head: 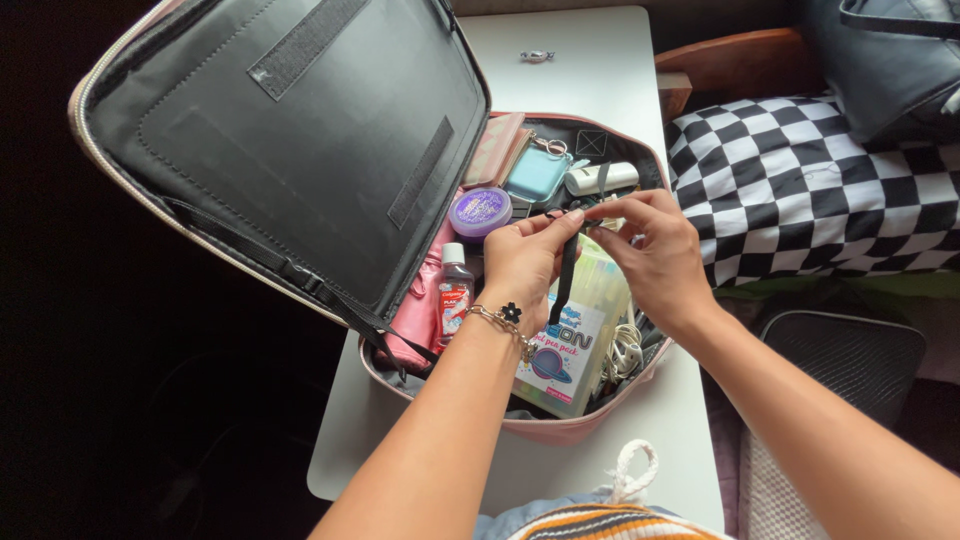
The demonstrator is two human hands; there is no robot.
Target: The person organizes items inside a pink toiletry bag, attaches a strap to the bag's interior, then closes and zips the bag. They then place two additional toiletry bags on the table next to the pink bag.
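Note:
An open pink case (560, 428) lies on a white table (580, 70), its black-lined lid (290, 130) standing up at the left. Over the case, my left hand (522, 262) and my right hand (655, 255) meet fingertip to fingertip, both pinching a thin black strap (567, 280) that hangs down into the case. Under the hands lies a pale boxed pack (575, 345) with white cords (625, 350) beside it. A small bottle with red liquid (455, 295), a round purple tin (480, 210), a light blue pouch (537, 175) and a white tube (600, 178) fill the rest.
A black and white checkered cushion (800, 190) lies right of the table, with a dark bag (890, 60) above it and a wooden chair part (730, 60). A small wrapped sweet (537, 56) sits at the table's far end. A black mesh surface (840, 350) is at lower right.

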